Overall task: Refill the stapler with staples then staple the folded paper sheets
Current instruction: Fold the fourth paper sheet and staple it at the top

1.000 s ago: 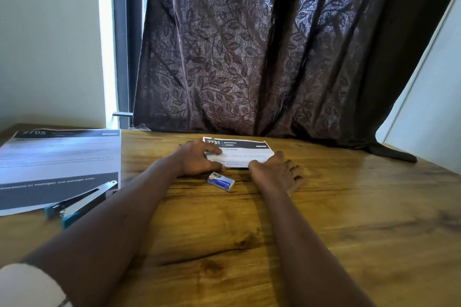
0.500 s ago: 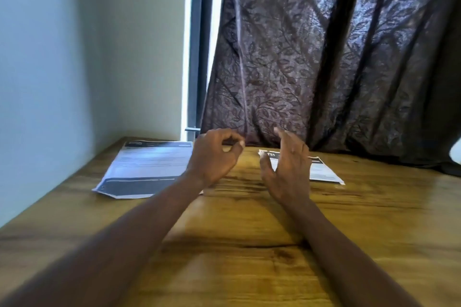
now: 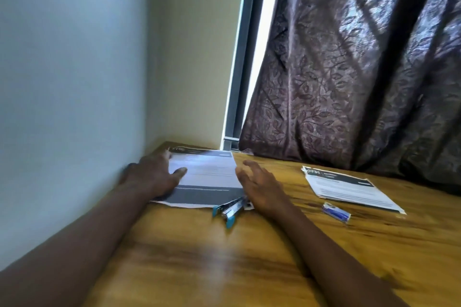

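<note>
Against the left wall (image 3: 74,82), at the far corner of the wooden counter (image 3: 204,262), a large printed sheet (image 3: 209,172) lies flat, its left edge close to the wall and its far edge near the window frame (image 3: 240,57). The left hand (image 3: 152,177) rests on the sheet's left part with fingers spread and straight, holding nothing; little room is left between it and the wall. The right hand (image 3: 259,187) sits at the sheet's right edge, fingers straight and slightly parted, also holding nothing; whether it touches the paper or the counter cannot be told through the blur.

The stapler (image 3: 229,209), blue at its ends and swung open, lies across the sheet's near right corner, just beside the heel of the right hand and overhanging the paper's near edge onto bare wood. The folded paper sheets (image 3: 349,190) lie well apart to the right, near the foot of the dark curtain (image 3: 349,70), with their corners ragged at the far left. The small blue staple box (image 3: 336,212) sits just off their near edge, not touching them.

Between the right hand and the folded sheets runs a strip of bare wood, and the near half of the counter under both forearms is open.
</note>
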A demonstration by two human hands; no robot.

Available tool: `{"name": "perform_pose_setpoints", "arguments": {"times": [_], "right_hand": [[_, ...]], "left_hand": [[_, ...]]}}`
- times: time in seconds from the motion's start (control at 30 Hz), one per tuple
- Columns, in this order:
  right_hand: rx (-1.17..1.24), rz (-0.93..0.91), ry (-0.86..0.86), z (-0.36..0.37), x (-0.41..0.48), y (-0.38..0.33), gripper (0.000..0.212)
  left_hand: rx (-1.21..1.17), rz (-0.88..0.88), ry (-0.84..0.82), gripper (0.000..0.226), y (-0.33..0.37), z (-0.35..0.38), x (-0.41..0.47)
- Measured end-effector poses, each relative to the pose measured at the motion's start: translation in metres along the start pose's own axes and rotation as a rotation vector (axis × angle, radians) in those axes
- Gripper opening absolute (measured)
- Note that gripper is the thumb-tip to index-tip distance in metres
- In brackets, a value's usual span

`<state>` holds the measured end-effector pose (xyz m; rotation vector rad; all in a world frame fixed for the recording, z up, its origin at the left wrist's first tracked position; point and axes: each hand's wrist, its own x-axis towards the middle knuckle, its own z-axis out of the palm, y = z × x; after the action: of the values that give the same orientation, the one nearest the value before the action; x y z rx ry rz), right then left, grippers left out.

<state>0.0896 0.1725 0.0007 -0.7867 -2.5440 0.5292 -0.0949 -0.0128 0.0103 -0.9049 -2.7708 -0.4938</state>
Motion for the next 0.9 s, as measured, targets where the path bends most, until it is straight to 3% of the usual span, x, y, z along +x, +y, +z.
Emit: {"name": "perform_pose_setpoints", "arguments": {"times": [0.07,0.17,0.47,0.67,0.8,0.9], "right_hand": [[-0.123,0.002,-0.033,0.006,0.006,0.002,0.056],[-0.124,-0.014,-0.015,0.007,0.003,0.005,0.046],[-0.134,-0.011,-0.001,0.003,-0.004,-0.002,0.041],[-0.130,-0.007,-0.009,0.004,-0.004,-0.001,0.042],[-0.135,-0.018,-0.012,0.002,-0.006,-0.003,0.042],[-0.124,-0.025,-0.012,0.001,-0.006,-0.003,0.041]], "left_hand": [[-0.094,0.007,-0.036,0.071,0.005,0.000,0.003],[-0.284,0.014,-0.052,0.070,0.006,-0.001,0.008],[-0.868,-0.215,0.073,0.038,-0.004,-0.005,0.011],[-1.142,-0.323,0.066,0.033,-0.011,-0.011,0.020],[-1.326,-0.393,-0.019,0.013,-0.011,-0.013,0.023],[-1.336,-0.433,-0.070,0.016,-0.010,-0.014,0.022]]}}
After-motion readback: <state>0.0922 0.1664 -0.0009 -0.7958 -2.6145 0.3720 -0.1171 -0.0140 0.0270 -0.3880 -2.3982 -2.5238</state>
